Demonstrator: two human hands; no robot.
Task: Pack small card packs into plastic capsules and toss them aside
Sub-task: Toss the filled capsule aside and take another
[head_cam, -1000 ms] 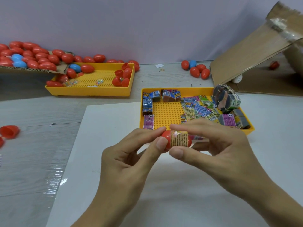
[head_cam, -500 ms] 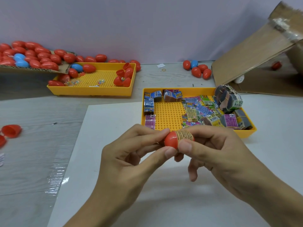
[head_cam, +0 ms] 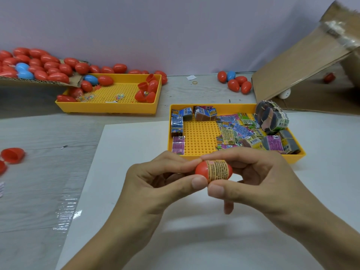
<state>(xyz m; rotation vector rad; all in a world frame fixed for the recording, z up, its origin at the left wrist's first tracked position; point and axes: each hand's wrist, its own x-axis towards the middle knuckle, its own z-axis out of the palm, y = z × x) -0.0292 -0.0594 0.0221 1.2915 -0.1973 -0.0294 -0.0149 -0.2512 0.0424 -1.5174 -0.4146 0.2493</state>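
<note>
Both hands meet over the white sheet (head_cam: 136, 145), in front of the near yellow tray (head_cam: 200, 141). My left hand (head_cam: 155, 184) pinches the left end of a red capsule (head_cam: 201, 169) between thumb and fingers. My right hand (head_cam: 261, 180) pinches a rolled card pack (head_cam: 217, 170) whose printed side shows; it sits between two red capsule halves, and a red edge shows at its right end. The near tray holds several loose and bundled card packs (head_cam: 239, 131).
A second yellow tray (head_cam: 111, 108) at the back left holds red and blue capsules, and more spill from a cardboard flap (head_cam: 33, 65) beside it. An open red capsule half (head_cam: 12, 154) lies at far left. A cardboard box (head_cam: 303, 61) stands at right, with capsules (head_cam: 234, 80) near it.
The capsule and pack have dropped slightly toward me. The right-hand fingers have shifted, so more of the rolled pack and the red half at its right end show.
</note>
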